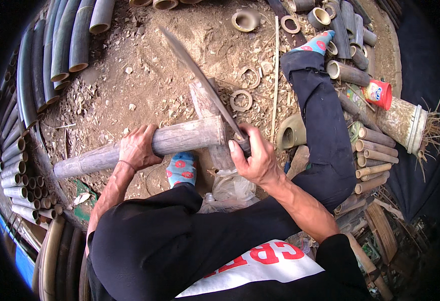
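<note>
My left hand point(138, 147) is wrapped around a thick, greyish bamboo pole point(187, 136), pressing on it from above near its middle. The pole lies aslant, its cut right end resting on a wooden log point(203, 100) and its other end reaching down to the left. In my right hand point(259, 161) is the handle of a machete point(198, 72). Its long dark blade points up and to the left, passing just beyond the pole's right end; whether the two touch I cannot tell. My fingers partly hide the handle.
Long bamboo poles point(64, 40) and short cut ones point(16, 180) line the left side. Bamboo rings point(241, 100) and chips litter the dirt. A plastic bag point(234, 186) lies below the log. Right of my outstretched leg are a white bucket point(398, 120), a red packet point(378, 94) and stacked bamboo point(375, 153).
</note>
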`<state>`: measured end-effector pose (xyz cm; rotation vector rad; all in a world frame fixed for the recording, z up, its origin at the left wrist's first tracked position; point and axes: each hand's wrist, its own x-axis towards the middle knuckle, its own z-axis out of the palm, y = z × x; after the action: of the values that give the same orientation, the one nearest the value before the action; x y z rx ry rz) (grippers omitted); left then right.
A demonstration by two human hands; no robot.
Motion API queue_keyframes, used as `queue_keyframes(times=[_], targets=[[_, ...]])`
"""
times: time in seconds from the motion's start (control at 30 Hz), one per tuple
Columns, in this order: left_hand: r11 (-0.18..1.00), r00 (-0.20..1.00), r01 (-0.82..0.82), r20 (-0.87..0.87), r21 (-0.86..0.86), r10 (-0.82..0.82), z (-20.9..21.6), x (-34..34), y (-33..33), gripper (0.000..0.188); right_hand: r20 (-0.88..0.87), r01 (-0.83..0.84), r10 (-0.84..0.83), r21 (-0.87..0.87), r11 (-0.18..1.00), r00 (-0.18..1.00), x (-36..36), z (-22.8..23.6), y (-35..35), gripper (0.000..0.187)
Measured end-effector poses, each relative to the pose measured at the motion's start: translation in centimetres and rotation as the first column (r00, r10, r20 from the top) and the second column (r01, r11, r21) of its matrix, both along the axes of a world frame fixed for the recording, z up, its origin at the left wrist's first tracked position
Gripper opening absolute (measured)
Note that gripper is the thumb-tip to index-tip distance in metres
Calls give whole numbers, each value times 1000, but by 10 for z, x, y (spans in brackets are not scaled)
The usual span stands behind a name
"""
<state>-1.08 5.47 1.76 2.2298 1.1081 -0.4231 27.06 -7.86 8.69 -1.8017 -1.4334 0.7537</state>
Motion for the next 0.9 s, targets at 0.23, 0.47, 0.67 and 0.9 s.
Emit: queue_keyframes(times=[0.23,0.47,0.67,0.9], targets=[[1000,999,10,36,21,-11,-1,3,-1,67,-16,-107,111,-434,895,994,26,-61,-10,31],[990,999,-20,33,136,16,-8,-9,-15,68,77,-61,49,157,986,996,0,-30,-3,25],[974,997,-31,70,224,15,-10,-6,-16,64,-23,-57,53,-261,964,998,6,-29,-5,29],[935,993,-49,119,352,7,-10,0,-27,60,93,-84,163,-558,826,982,22,-58,-7,28]])
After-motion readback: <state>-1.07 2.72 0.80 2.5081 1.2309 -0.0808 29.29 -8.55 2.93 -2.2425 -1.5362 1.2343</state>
